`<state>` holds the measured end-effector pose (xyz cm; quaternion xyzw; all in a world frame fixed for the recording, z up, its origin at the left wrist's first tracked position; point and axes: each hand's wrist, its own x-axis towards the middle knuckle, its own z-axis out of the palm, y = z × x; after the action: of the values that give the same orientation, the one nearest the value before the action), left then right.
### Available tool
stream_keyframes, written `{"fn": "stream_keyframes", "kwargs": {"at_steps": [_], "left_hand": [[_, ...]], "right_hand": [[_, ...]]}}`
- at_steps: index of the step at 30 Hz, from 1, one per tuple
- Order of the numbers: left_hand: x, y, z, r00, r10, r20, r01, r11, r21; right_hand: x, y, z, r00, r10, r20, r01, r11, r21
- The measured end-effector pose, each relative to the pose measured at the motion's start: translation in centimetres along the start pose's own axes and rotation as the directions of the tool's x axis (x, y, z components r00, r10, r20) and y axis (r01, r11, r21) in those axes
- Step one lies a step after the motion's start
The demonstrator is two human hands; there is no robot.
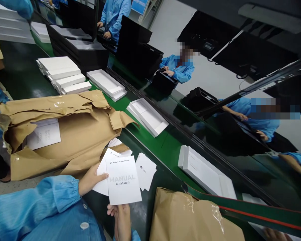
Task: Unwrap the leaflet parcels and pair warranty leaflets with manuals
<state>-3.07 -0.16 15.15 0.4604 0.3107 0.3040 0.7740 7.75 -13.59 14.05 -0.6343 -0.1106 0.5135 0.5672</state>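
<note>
While I watch through the head camera, my left hand (94, 179) pinches the left edge of a white manual (122, 184), thumb on its printed cover and fingers hidden behind, with further white sheets (104, 167) fanned in the same grip. My right hand (120, 217) comes up from below the manual, fingers curled under its bottom edge and supporting it, palm turned toward me. Both forearms wear blue sleeves; the left (40, 201) crosses in from the lower left, bent at the wrist, while the right shows little beyond the hand. I judge the work to be mid-way: one manual is lifted and held apart, yet it has not been placed anywhere, and many remain. Just right of the manual, small white leaflets (145, 170) lie on the dark worktop. Up and left of the manual sits a torn brown paper wrapper (72, 134), opened, with a stack of more manuals (43, 134) showing inside. Below and right of the manual is another brown paper parcel (190, 217), seemingly unopened. Beyond the manual to the right, a green conveyor belt (165, 144) carries open white boxes (147, 117), none visibly holding a manual. Farther up-left, white box lids (62, 73) are stacked. Across the belt, other people in blue coats (178, 68) work at black trays.
</note>
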Motion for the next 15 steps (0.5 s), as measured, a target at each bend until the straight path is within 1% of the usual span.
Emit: {"fn": "stream_keyframes", "kwargs": {"at_steps": [1, 3, 5, 7, 8, 10, 11, 12, 13, 15], "left_hand": [[0.2, 0.1, -0.2, 1.0, -0.01, 0.009, 0.01, 1.0, -0.016], [0.4, 0.5, -0.4, 0.998, -0.038, 0.047, 0.041, 0.998, -0.055], [0.5, 0.8, -0.7, 0.99, -0.067, 0.125, 0.076, 0.995, -0.065], [0.5, 0.9, -0.8, 0.98, -0.071, 0.188, 0.074, 0.997, -0.009], [0.5, 0.9, -0.9, 0.98, -0.062, 0.191, 0.054, 0.997, 0.048], [0.5, 0.8, -0.9, 0.986, -0.03, 0.164, 0.003, 0.987, 0.163], [0.4, 0.7, -0.9, 0.987, -0.017, 0.157, -0.013, 0.982, 0.186], [0.3, 0.5, -0.8, 0.988, -0.01, 0.154, -0.019, 0.983, 0.181], [0.3, 0.4, -0.7, 0.987, -0.008, 0.158, -0.016, 0.989, 0.149], [0.1, 0.3, -0.6, 0.986, -0.013, 0.169, 0.003, 0.998, 0.064]], "right_hand": [[0.1, -0.2, -0.5, 1.0, 0.022, 0.004, -0.022, 0.999, 0.026], [0.5, -1.1, -1.8, 0.999, 0.046, -0.016, -0.044, 0.99, 0.136], [0.8, -2.3, -3.2, 0.998, 0.063, -0.014, -0.058, 0.965, 0.254], [0.9, -4.0, -4.1, 0.995, 0.078, 0.067, -0.093, 0.955, 0.283], [0.8, -4.8, -4.3, 0.99, 0.078, 0.116, -0.105, 0.964, 0.244], [0.6, -6.1, -4.1, 0.979, 0.075, 0.189, -0.092, 0.992, 0.085], [0.5, -6.6, -3.8, 0.976, 0.073, 0.204, -0.074, 0.997, 0.0], [0.5, -6.8, -3.5, 0.978, 0.069, 0.199, -0.056, 0.996, -0.067], [0.5, -6.9, -3.1, 0.984, 0.053, 0.169, -0.036, 0.994, -0.102], [0.7, -6.7, -2.4, 0.998, 0.009, 0.061, -0.005, 0.997, -0.077]]}}
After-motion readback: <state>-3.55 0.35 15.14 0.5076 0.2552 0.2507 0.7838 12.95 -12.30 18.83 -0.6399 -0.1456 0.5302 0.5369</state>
